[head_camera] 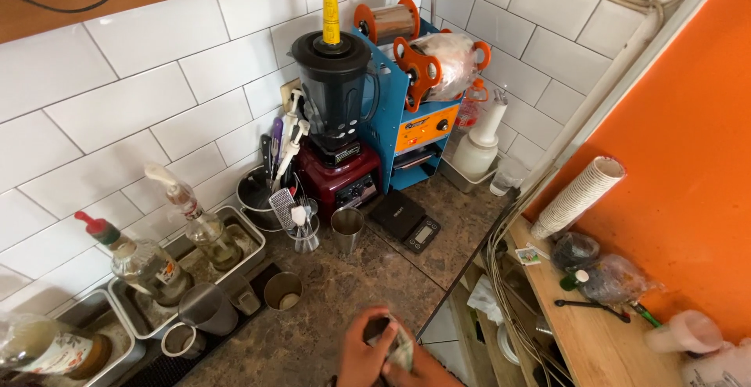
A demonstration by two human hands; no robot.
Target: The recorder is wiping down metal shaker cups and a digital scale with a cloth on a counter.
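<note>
The blender (335, 113) was black on a dark red base, the sealing machine (407, 97) blue with orange reels, the tabletop (368, 285) mottled brown, the wall tiles (117, 105) white.

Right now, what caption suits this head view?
Two hands hold a small dark object over a counter beside a blender.

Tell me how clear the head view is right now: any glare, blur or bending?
Head view: daylight, sharp on the blender; soft glare on the white tiles; wide-angle bending tilts the walls; both hands are cut off at the bottom edge, slightly blurred.
</note>
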